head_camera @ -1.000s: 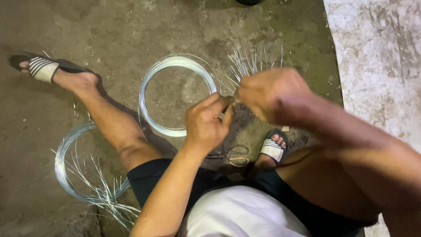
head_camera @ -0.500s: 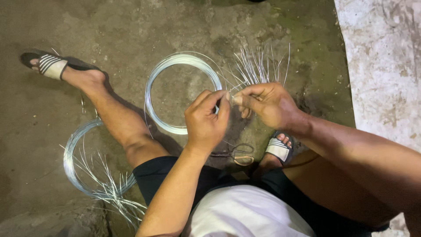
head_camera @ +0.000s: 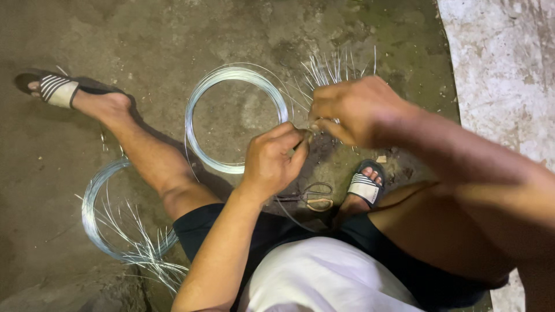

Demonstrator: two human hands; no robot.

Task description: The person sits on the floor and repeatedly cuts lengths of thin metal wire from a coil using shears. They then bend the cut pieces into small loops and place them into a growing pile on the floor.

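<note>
Rough concrete floor, thin springy wire coil

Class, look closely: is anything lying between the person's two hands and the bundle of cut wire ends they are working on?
Nothing visible: left hand and right hand both grip the wire bundle directly.

The left hand and right hand meet on a bundle of cut wires, whose ends fan out beyond the grip. Just left of the grip a wire coil lies on the ground. Below the grip lie scissors; far left and nearer, a second coil.
</note>
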